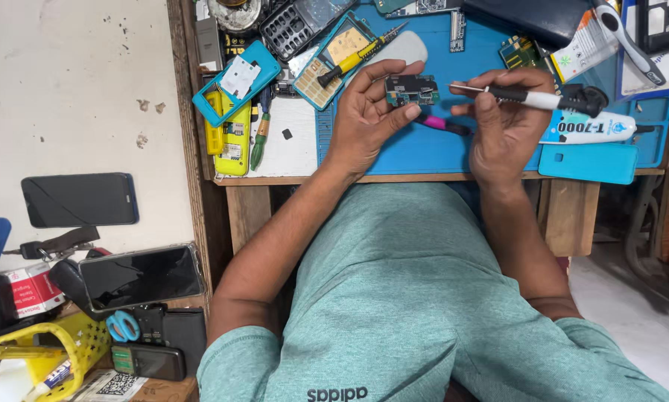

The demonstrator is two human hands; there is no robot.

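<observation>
My left hand (368,112) holds a small green circuit board (411,90) between thumb and fingers above the blue work mat (424,149). My right hand (504,119) grips a black and white screwdriver (543,98), its metal tip pointing left toward the board's right edge. A pink-handled tool (442,124) lies on the mat just below the two hands.
A yellow-handled screwdriver (357,58), a green-handled one (259,141), phone shells, keypads and a white glue tube (591,128) crowd the wooden bench (275,179). A blue phone cover (588,162) lies at the right edge. Phones (80,199) and scissors (123,325) lie at the left.
</observation>
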